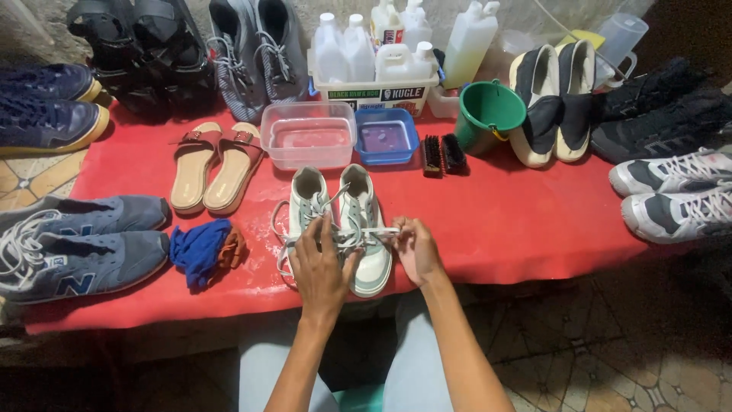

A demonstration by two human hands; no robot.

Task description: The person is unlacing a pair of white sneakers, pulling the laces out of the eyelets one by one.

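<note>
**Red tabletop: both hands on the laces of a pale sneaker pair**

Red cloth covers the tabletop (pixel 518 221); its left and right ends run under shoes, edges hard to trace.

Pale sneakers (pixel 341 221) sit side by side at the front middle of the tabletop, toes toward the person. Left hand (pixel 320 271) lies over the toe of the left-side sneaker and hides it; its fingers (pixel 326 229) are closed on the white laces (pixel 358 233). Right hand (pixel 417 248) is at the outer side of the other sneaker, fingers pinched on a lace end pulled taut sideways. Loose lace loops (pixel 280 244) trail off to the left.

Nearby: blue rag (pixel 197 250) just left, partly covering something brown I can't identify. Behind the sneakers: clear tub (pixel 308 134), blue tub (pixel 386 136), two brushes (pixel 443 154), green bucket (pixel 490 114). White bottles (pixel 381 46) in back, tops cut off by the frame. Grey trainers (pixel 72 248) at left, cropped.
</note>
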